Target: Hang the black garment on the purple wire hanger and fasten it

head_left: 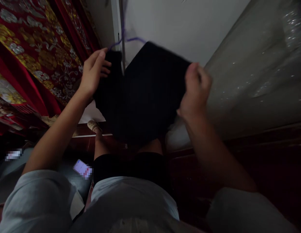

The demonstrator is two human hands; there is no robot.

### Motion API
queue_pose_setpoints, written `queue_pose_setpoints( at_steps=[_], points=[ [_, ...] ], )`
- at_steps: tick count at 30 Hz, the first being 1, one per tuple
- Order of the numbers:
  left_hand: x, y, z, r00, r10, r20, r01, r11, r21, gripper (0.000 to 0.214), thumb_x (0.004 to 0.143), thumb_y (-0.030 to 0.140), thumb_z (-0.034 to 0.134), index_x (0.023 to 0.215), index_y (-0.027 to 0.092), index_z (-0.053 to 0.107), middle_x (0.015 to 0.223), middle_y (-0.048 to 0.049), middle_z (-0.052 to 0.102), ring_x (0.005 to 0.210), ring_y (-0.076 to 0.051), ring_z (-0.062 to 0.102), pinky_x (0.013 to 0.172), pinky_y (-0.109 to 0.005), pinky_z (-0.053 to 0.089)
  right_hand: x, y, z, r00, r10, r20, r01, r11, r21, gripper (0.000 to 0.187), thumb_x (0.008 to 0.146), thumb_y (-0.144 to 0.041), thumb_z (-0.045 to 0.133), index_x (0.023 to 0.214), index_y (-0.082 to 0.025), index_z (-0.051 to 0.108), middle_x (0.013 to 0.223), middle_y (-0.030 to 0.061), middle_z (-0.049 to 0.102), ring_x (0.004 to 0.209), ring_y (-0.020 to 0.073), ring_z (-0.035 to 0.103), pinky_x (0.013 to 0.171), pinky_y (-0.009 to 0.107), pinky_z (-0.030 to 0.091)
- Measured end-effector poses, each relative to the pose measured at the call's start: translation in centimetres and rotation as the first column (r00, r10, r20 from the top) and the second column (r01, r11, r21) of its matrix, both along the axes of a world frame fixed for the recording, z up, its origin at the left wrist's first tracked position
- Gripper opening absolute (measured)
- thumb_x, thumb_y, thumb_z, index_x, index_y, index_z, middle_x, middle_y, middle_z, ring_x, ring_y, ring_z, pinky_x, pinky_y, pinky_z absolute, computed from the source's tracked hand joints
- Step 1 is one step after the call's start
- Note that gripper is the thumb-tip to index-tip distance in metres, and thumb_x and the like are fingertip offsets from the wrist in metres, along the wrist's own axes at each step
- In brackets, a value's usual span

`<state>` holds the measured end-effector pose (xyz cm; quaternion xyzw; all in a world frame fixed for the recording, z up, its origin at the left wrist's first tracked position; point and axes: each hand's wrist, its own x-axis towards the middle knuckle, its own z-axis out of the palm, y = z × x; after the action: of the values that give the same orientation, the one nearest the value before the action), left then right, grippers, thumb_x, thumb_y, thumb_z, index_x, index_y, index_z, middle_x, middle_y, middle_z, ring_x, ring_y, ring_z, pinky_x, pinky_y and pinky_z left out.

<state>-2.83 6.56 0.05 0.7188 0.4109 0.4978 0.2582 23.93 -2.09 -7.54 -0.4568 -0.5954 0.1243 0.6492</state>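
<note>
A black garment is held up in front of me at chest height, hanging down over my legs. My left hand grips its upper left edge, thumb and fingers pinched on the cloth. My right hand holds the upper right edge, fingers curled round it and blurred by motion. A thin purple hanger wire shows just above the garment's top edge.
Red and gold patterned fabric fills the left side. A glossy grey plastic-covered surface rises on the right, with a white wall behind. A phone lies by my left knee, and my sandalled foot stands on the dark red floor.
</note>
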Motion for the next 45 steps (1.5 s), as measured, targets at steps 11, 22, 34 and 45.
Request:
queue_pose_setpoints(
  at_steps=[11, 22, 34, 45],
  points=[
    [-5.8, -8.2, -1.3, 0.948, -0.245, -0.205, 0.047, 0.742, -0.669, 0.052, 0.081, 0.034, 0.073, 0.132, 0.03, 0.063, 0.081, -0.004, 0.07, 0.043, -0.008, 0.038, 0.039, -0.023, 0.022, -4.8, -2.4, -1.2, 0.542, 0.74, 0.398, -0.686, 0.663, -0.299, 0.03, 0.096, -0.046, 0.064, 0.122, -0.033, 0.074, 0.136, 0.0037, 0.068, 0.13, 0.0273, 0.061, 0.113, 0.046, 0.046],
    [-7.2, -8.1, 2.0, 0.997, 0.001, -0.079, -0.019, 0.976, -0.216, 0.051, 0.072, 0.019, 0.078, 0.122, 0.024, 0.076, 0.061, -0.0003, 0.067, 0.045, -0.008, 0.044, 0.043, -0.022, 0.026, -3.6, 2.9, -4.4, 0.807, 0.573, -0.143, -0.59, 0.782, -0.198, 0.032, 0.082, -0.055, 0.076, 0.1, -0.03, 0.065, 0.091, -0.0003, 0.068, 0.083, 0.0185, 0.065, 0.078, 0.034, 0.056],
    [-8.0, -3.9, -2.5, 0.997, 0.073, -0.019, -0.07, 0.987, 0.145, 0.062, 0.084, 0.045, 0.083, 0.133, 0.013, 0.062, 0.114, -0.0092, 0.074, 0.098, -0.02, 0.07, 0.09, -0.039, 0.057, -1.8, 4.6, -2.5, 0.759, 0.393, -0.519, -0.597, 0.739, -0.313, 0.043, 0.074, -0.06, 0.084, 0.069, -0.021, 0.067, 0.064, 0.0026, 0.067, 0.061, 0.0185, 0.066, 0.051, 0.029, 0.054],
    [-6.9, -5.8, -7.0, 0.834, 0.352, -0.424, 0.018, 0.751, 0.66, 0.034, 0.099, 0.022, 0.052, 0.132, 0.018, 0.06, 0.087, -0.0042, 0.061, 0.082, -0.019, 0.061, 0.077, -0.034, 0.051, -1.4, 10.7, 4.1, 0.716, 0.321, -0.62, -0.553, 0.802, -0.224, 0.04, 0.107, -0.037, 0.046, 0.073, -0.023, 0.061, 0.059, 0.0013, 0.059, 0.068, 0.0169, 0.064, 0.074, 0.035, 0.061]
  ],
)
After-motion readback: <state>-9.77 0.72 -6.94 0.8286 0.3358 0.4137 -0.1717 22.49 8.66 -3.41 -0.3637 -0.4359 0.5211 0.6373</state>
